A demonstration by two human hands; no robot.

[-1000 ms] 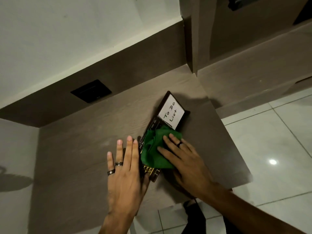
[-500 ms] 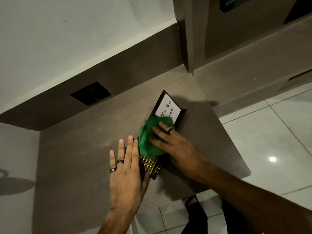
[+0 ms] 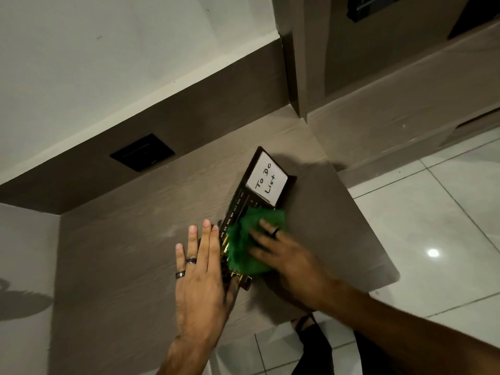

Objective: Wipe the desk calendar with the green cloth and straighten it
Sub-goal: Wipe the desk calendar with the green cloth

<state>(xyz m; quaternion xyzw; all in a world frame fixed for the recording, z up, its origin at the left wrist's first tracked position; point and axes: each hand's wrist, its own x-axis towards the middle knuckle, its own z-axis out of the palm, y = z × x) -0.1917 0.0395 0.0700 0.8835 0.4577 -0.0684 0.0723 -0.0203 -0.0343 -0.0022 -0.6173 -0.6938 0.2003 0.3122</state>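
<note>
A dark desk calendar [image 3: 239,205] lies flat and askew on the wooden desk [image 3: 135,239], with a white "To Do List" pad [image 3: 266,182] at its far end and month names along its left edge. The green cloth [image 3: 247,243] covers its lower middle part. My right hand [image 3: 286,255] presses flat on the cloth, fingers spread, blurred by motion. Along the calendar's left edge my left hand [image 3: 201,269] lies flat on the desk, fingers straight and together, holding nothing. Gold pieces show at the calendar's near end.
A black socket plate [image 3: 142,152] sits in the brown back panel. The desk's right edge and rounded corner [image 3: 389,274] drop to a white tiled floor. A brown cabinet column [image 3: 295,77] rises behind the calendar. My foot shows below the desk edge.
My right hand slid the cloth up to the pad and has now drawn it back down the calendar, uncovering the whole pad. My left hand stayed at the left edge.
</note>
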